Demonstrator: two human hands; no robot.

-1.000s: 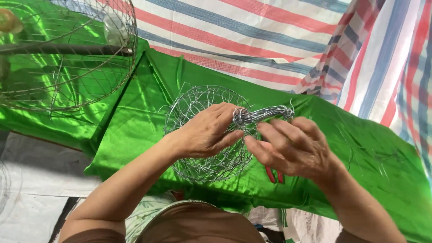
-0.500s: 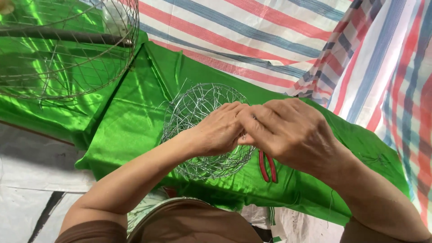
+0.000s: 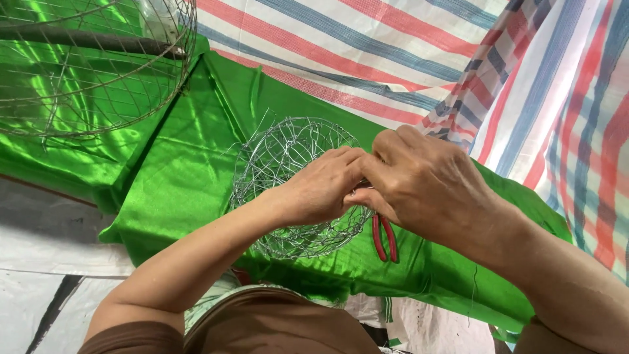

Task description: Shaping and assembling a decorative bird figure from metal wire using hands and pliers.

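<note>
We count two wire frames: a small round one [image 3: 288,190] under our fingers, a large one [image 3: 92,65] well apart from them. One red-handled tool [image 3: 384,237] lies just below our fingers, on one green cloth [image 3: 177,170].

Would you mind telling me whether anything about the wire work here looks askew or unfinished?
The small wire frame has loose wire ends sticking out at its upper left rim, so it looks unfinished. Both hands, left and right, pinch its right edge. Red-handled pliers lie on the green cloth.
</note>
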